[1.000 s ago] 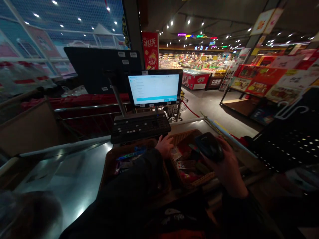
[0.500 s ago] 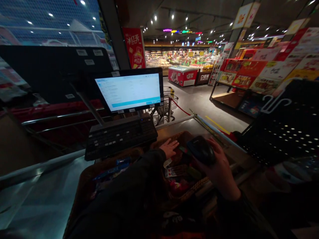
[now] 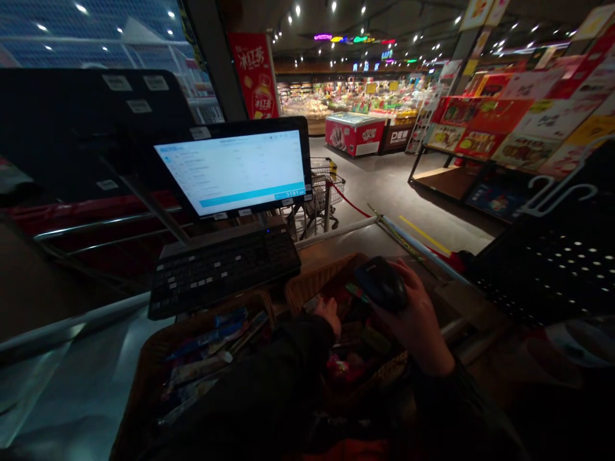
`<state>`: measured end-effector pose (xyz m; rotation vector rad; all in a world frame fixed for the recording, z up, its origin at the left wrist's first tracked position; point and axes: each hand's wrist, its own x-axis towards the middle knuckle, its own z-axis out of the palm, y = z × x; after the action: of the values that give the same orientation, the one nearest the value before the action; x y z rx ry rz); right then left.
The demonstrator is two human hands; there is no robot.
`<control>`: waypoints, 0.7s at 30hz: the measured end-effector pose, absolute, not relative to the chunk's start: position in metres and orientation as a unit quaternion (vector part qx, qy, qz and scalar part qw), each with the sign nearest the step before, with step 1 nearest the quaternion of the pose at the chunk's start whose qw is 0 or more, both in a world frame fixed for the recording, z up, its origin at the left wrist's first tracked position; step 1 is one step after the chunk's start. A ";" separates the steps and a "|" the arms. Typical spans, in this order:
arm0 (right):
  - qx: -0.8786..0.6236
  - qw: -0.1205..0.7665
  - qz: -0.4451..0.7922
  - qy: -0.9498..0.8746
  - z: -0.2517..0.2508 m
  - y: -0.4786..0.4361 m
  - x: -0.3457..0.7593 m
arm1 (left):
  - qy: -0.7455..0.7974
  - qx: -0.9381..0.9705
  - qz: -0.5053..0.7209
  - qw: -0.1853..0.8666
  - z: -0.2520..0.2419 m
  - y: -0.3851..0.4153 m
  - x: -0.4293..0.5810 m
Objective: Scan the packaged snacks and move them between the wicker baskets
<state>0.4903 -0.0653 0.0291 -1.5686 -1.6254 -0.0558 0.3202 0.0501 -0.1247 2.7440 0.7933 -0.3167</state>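
Note:
My right hand (image 3: 420,314) is wrapped round a black handheld barcode scanner (image 3: 382,283), held above the right-hand wicker basket (image 3: 307,285). Down inside that basket is my left hand (image 3: 329,315), its fingers bent and drawn together among small packaged goods. Whatever they grip is hidden in the dark. A pink-red shiny packet (image 3: 343,366) lies in the basket below my left hand. Under my left forearm stands a second wicker basket (image 3: 137,378), which holds several slim wrapped packets (image 3: 211,339), some blue.
A black keyboard (image 3: 225,266) stands behind the baskets, with a lit checkout screen (image 3: 233,169) above it. The metal counter (image 3: 62,378) runs along the left. A black perforated panel (image 3: 567,256) with white hooks is on the right. Shopping carts (image 3: 319,198) stand beyond the counter.
My left hand has gone from spread fingers over the basket to bent fingers lower inside it. My right hand and the scanner have shifted slightly left. The whole view has shifted a little.

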 end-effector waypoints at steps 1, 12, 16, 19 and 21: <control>-0.625 0.423 -0.018 -0.656 0.029 -0.063 0.489 | 0.285 0.941 -0.126 0.132 -0.126 0.048 0.320; -0.610 0.443 -0.013 -0.657 0.029 -0.065 0.491 | 0.326 0.913 -0.217 0.116 -0.122 0.039 0.328; -0.606 0.446 -0.017 -0.658 0.032 -0.070 0.490 | 0.309 0.919 -0.216 0.117 -0.119 0.036 0.324; -0.606 0.443 -0.021 -0.660 0.035 -0.074 0.491 | 0.294 0.923 -0.217 0.118 -0.120 0.037 0.321; -0.606 0.440 -0.022 -0.662 0.036 -0.076 0.491 | 0.290 0.924 -0.220 0.115 -0.123 0.038 0.321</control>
<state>0.4911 -0.0763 0.0360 -1.5062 -1.6434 -0.0543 0.3214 0.0381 -0.1229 2.7086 0.8484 -0.6433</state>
